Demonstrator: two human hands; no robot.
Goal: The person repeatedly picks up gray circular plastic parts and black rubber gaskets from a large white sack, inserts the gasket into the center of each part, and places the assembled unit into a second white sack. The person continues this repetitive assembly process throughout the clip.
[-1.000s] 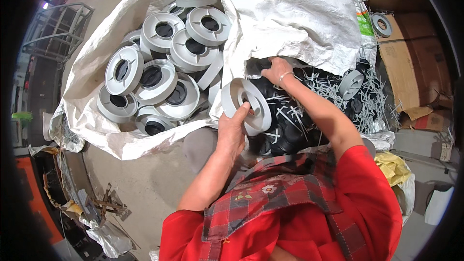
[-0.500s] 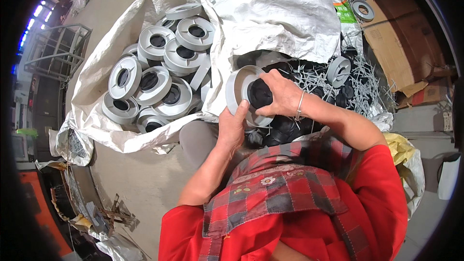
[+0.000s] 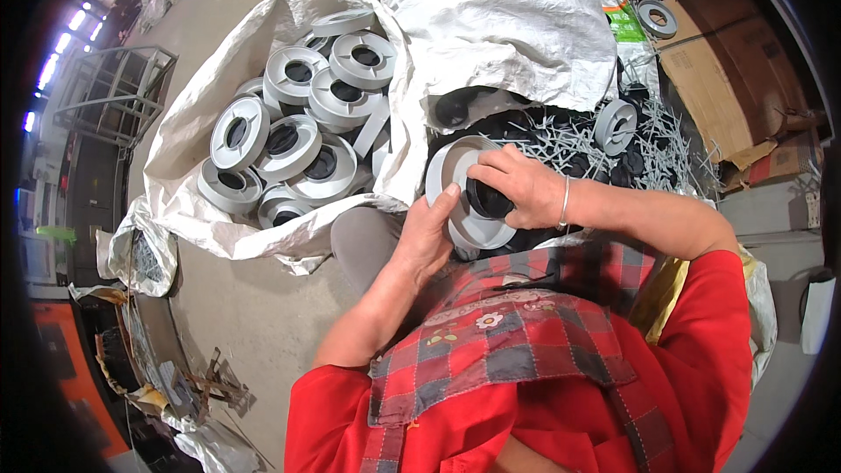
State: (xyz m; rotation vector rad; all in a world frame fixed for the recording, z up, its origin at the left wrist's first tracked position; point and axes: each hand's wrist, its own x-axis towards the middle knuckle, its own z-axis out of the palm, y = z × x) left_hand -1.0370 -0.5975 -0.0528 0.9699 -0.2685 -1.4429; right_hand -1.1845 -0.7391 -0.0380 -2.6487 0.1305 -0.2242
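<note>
My left hand (image 3: 426, 235) grips the rim of a grey plastic ring-shaped wheel (image 3: 443, 173), its thumb over the near edge. The wheel is tilted in front of my lap. My right hand (image 3: 533, 191) has its fingers wrapped round a black round cap (image 3: 487, 201) at the wheel's middle. How far the cap sits in the hole is hidden by the fingers. To the left, an open white woven sack (image 3: 188, 144) holds several similar grey wheels (image 3: 238, 133) with black centres.
Beyond my right hand lies a heap of grey plastic sprue sticks (image 3: 561, 136) and black caps, with a loose grey wheel (image 3: 615, 128) on it. A white woven sheet (image 3: 517, 26) covers the far side. Cardboard boxes (image 3: 710, 79) stand at the far right.
Both hands and the wheel have shifted slightly right and toward me. The right hand's fingers now lie more over the black cap, which shows more of its side.
</note>
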